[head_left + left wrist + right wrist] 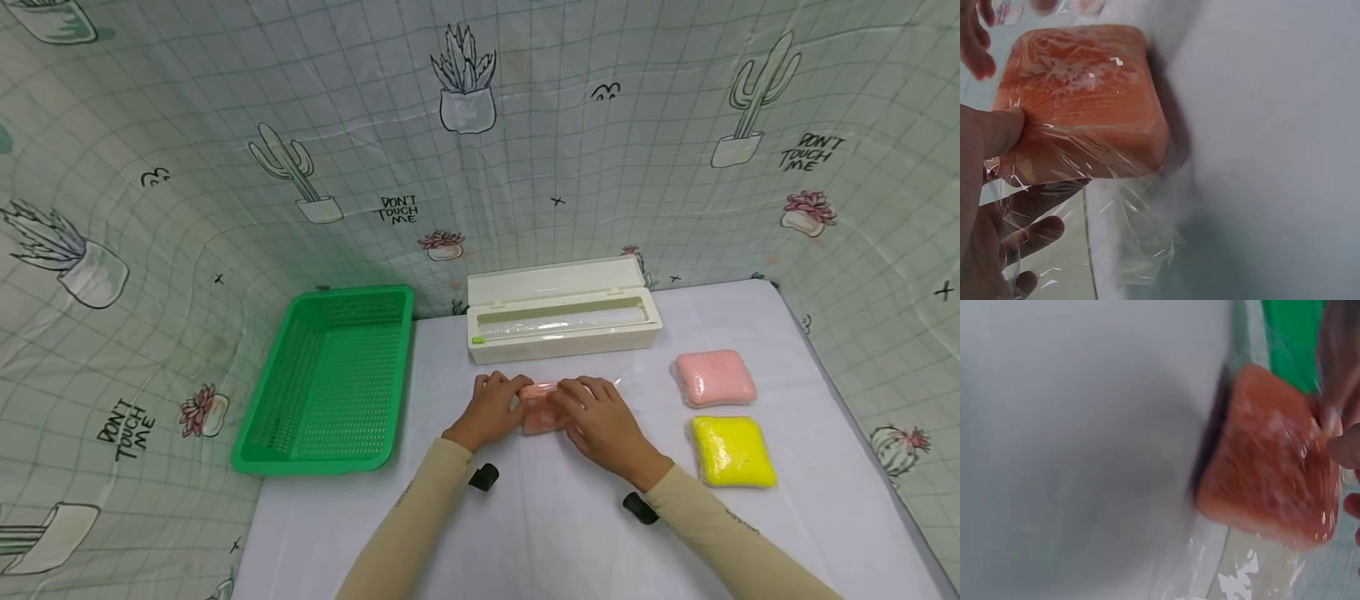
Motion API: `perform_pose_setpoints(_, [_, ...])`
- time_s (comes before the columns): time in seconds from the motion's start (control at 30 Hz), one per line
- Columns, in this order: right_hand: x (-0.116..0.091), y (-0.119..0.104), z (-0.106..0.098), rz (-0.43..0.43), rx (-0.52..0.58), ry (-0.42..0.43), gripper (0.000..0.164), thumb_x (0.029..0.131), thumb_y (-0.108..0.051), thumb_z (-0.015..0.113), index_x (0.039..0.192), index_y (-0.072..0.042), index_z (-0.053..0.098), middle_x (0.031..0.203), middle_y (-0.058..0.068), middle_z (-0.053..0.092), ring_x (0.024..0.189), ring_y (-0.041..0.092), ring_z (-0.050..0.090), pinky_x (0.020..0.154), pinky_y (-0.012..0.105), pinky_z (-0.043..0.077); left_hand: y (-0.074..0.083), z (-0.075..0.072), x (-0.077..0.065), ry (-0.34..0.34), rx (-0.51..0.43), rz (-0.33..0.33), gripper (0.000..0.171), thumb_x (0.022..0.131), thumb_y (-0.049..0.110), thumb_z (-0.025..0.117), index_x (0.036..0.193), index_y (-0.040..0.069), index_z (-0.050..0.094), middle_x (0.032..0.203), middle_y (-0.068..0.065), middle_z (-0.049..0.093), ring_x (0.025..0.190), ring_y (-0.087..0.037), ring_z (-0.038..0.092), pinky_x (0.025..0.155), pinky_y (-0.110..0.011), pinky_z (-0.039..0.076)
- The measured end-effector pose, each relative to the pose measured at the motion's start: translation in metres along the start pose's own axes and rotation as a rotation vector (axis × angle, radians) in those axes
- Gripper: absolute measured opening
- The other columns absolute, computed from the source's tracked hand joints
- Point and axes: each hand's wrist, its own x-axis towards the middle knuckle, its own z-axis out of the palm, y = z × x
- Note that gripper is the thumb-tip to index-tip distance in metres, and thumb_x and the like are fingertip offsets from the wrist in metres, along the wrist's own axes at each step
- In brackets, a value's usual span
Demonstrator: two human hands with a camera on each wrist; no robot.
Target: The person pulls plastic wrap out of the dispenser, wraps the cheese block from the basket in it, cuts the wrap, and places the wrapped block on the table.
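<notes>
An orange-pink block (542,418) wrapped in clear cling film sits on the white table, between the two hands. My left hand (491,411) grips its left side; in the left wrist view, the thumb (1005,130) presses on the film-covered block (1085,81), with the other fingers below behind loose film (1141,244). At the block's right side is my right hand (603,429), its fingers loosely bent over the far edge. Seen from the right wrist, the right thumb (1345,449) lies close to the edge of the block (1266,462); the other fingers are mostly cut off.
Behind the hands stands a white cling film box (562,342), lid raised, with a film roll inside. A green basket (393,400) is at the left. On the right lie a pink wrapped block (716,378) and a yellow one (732,452). A patterned cloth (555,150) surrounds the table.
</notes>
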Motion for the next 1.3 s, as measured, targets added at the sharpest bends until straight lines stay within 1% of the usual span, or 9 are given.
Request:
perform_pose_setpoints(0.1, [0.000,-0.003,0.009,-0.019,-0.053,-0.012,0.058,0.077,-0.014,0.089,0.130,-0.005,0.068,0.127,0.014,0.066,0.116,0.037,0.060,0.095,0.051,0.049,-0.003,-0.001,0.009,0.022,0.080,0.004,0.033,0.107,0.026,0.061,0.137,0.015,0.068,0.120,-0.005,0.069,0.116,-0.024,0.054,0.109,-0.049,0.034])
perform_pose_setpoints(0.23, [0.001,-0.003,0.017,0.014,-0.089,-0.069,0.075,0.071,-0.020,0.096,0.137,-0.003,0.065,0.137,0.016,0.063,0.124,0.039,0.056,0.100,0.052,0.047,-0.003,0.002,0.018,0.116,0.321,0.034,0.041,0.107,0.032,0.063,0.145,0.017,0.064,0.136,-0.004,0.063,0.128,-0.024,0.052,0.110,-0.046,0.038])
perform_pose_setpoints(0.37, [0.004,0.002,0.022,0.039,-0.098,-0.125,0.084,0.070,-0.025,0.098,0.143,-0.002,0.062,0.144,0.017,0.060,0.127,0.041,0.054,0.102,0.054,0.045,0.001,0.010,0.020,0.219,0.565,0.104,0.043,0.104,0.033,0.068,0.144,0.021,0.062,0.137,-0.002,0.062,0.130,-0.022,0.055,0.108,-0.042,0.043])
perform_pose_setpoints(0.5, [0.007,0.009,0.027,0.046,-0.085,-0.147,0.089,0.070,-0.026,0.097,0.146,-0.001,0.060,0.146,0.016,0.060,0.129,0.041,0.053,0.103,0.055,0.044,0.004,0.018,0.017,0.244,0.684,0.161,0.044,0.100,0.039,0.072,0.140,0.023,0.063,0.137,0.000,0.063,0.128,-0.020,0.057,0.107,-0.041,0.044])
perform_pose_setpoints(0.67, [0.011,0.018,0.031,0.039,-0.077,-0.152,0.090,0.069,-0.024,0.098,0.146,-0.001,0.059,0.146,0.016,0.060,0.131,0.042,0.052,0.103,0.056,0.044,0.004,0.026,0.013,0.206,0.766,0.140,0.072,0.092,0.061,0.074,0.150,0.023,0.055,0.148,-0.002,0.058,0.134,-0.020,0.053,0.111,-0.040,0.041])
perform_pose_setpoints(0.77, [0.014,0.021,0.031,0.045,-0.085,-0.179,0.086,0.071,-0.023,0.097,0.147,-0.002,0.059,0.148,0.016,0.061,0.133,0.042,0.052,0.106,0.057,0.044,0.003,0.030,0.012,0.213,0.815,0.130,0.079,0.091,0.065,0.074,0.154,0.023,0.052,0.152,-0.003,0.056,0.136,-0.019,0.051,0.112,-0.039,0.041])
perform_pose_setpoints(0.97, [0.020,0.025,0.034,0.061,-0.096,-0.223,0.072,0.081,-0.020,0.089,0.146,-0.005,0.061,0.145,0.015,0.063,0.133,0.041,0.052,0.107,0.057,0.043,0.001,0.036,0.015,0.264,0.850,0.114,0.070,0.093,0.058,0.075,0.151,0.024,0.055,0.150,0.000,0.057,0.132,-0.018,0.052,0.108,-0.037,0.041])
perform_pose_setpoints(1.17, [0.022,0.028,0.038,0.050,-0.076,-0.196,0.064,0.082,-0.015,0.085,0.141,-0.004,0.063,0.140,0.015,0.064,0.129,0.041,0.054,0.101,0.059,0.045,0.002,0.036,0.017,0.246,0.800,0.095,0.064,0.097,0.053,0.073,0.150,0.022,0.056,0.151,-0.001,0.058,0.133,-0.019,0.052,0.109,-0.039,0.041])
perform_pose_setpoints(1.3, [0.025,0.030,0.039,0.049,-0.074,-0.221,0.062,0.084,-0.013,0.080,0.143,-0.004,0.063,0.141,0.016,0.064,0.130,0.041,0.054,0.102,0.058,0.044,0.001,0.037,0.019,0.238,0.776,0.091,0.062,0.099,0.049,0.071,0.152,0.020,0.054,0.152,-0.002,0.058,0.135,-0.020,0.052,0.112,-0.040,0.041])
